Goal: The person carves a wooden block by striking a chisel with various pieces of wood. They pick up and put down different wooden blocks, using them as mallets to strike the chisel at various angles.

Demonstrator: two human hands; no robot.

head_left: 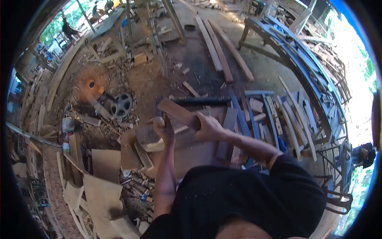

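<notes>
Left hand (164, 128) was clenched around a small rounded wooden piece (158, 121), fingers curled tight, forearm running down toward the black shirt (254, 199). Right hand (209, 127) gripped one end of a flat wooden board (178, 112), fingers wrapped over it. Board stuck out up and to the left from the right fist, tilted, its free end above and just beside the left hand. Both hands were close together, the board's shaft passing between them; could not tell whether the left hand's piece touched the board. The rounded piece sat at the top of the left fist, partly blurred, so its exact shape was unclear.

Below the hands lay a wide brown work surface (191, 155) with flat offcuts and a curved wooden piece (145, 137) just left of the left hand. Right of the right hand, a spread of blue-painted slats (254, 115) and pale strips lay side by side. Further up, long planks (219, 47) lay on the dirt floor. At left, a round fan (92, 83) stood near a black wheel-like part (121, 105). Plywood scraps (101, 187) were piled at lower left. Another person (364, 155) sat at far right edge, well apart from the hands.
</notes>
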